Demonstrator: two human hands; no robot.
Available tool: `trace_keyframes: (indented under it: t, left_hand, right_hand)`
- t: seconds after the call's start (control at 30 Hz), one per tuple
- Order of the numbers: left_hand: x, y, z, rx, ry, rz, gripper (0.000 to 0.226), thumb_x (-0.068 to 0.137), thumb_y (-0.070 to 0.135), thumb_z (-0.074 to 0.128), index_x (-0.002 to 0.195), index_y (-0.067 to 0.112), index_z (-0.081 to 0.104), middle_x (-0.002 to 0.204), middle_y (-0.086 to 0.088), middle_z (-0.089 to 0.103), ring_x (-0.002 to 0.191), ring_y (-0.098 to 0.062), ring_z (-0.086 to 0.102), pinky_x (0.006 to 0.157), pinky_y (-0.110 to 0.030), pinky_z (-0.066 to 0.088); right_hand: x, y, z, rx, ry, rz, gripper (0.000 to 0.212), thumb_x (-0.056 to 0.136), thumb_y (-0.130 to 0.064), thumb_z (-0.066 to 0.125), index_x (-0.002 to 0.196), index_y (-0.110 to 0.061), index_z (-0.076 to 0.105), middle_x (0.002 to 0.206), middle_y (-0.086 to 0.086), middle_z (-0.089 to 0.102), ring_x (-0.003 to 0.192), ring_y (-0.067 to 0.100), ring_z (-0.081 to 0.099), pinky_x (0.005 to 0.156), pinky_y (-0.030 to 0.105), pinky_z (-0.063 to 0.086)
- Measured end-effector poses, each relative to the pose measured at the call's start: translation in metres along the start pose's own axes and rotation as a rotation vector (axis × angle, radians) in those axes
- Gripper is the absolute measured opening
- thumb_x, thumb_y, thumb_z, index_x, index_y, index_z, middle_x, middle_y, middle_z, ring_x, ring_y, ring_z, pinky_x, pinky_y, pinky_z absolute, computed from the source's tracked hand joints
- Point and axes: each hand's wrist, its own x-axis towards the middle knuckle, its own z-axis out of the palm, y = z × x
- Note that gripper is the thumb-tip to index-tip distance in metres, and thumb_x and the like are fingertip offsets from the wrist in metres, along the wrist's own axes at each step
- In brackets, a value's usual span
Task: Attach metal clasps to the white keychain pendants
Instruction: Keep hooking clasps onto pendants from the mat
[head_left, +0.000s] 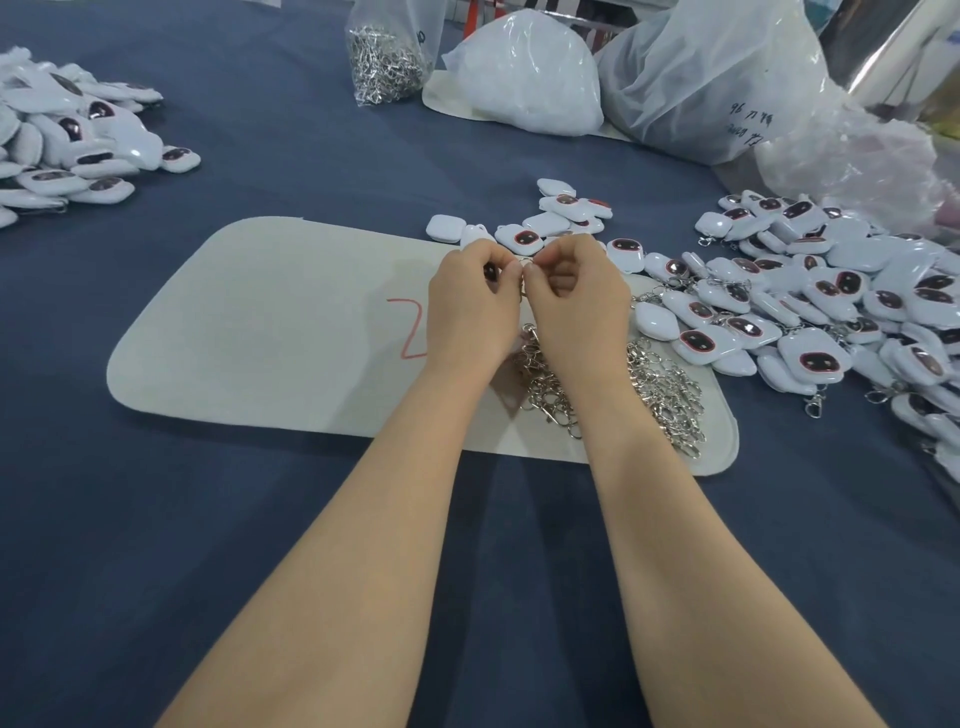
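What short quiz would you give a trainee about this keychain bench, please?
1. True or false: the loose clasps lie on the pale mat.
2. Where is the clear bag of clasps? A) at the far side of the blue table B) on the mat C) in the left hand
3. What do the left hand and right hand pinch between their fingertips?

Key: 1 true; 2 A; 3 a metal clasp.
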Motion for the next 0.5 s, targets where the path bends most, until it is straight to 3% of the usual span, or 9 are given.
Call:
trace_keyframes:
  t: [0.17,0.5]
  left_hand:
    - [0.0009,-0.0014,0.0002,0.06,0.007,0.023,0.01,0.093,0.013,0.053,0.088,0.012,0.061,0.101,-0.008,0.064,0.087,-0.016,0.054,0.076,-0.022,0.039]
    - [0.0006,-0.001,-0.0002,0.101,0.033,0.078,0.01,0.093,0.011,0.053,0.09,0.012,0.062,0.102,-0.009,0.06,0.085,-0.015,0.049,0.076,-0.024,0.039]
  right_hand:
    - [0.0,-0.0019,0.0,0.007,-0.015,-0.001,0.013,0.084,-0.002,0.06,0.084,-0.015,0.056,0.072,-0.017,0.053,0.064,-0.005,0.052,0.066,0.005,0.042]
    - [-0.0002,-0.0006,-0.0012,-0.013,-0.06,-0.028,0.013,0.085,-0.002,0.058,0.084,-0.014,0.052,0.073,-0.013,0.053,0.063,-0.001,0.049,0.065,0.008,0.043]
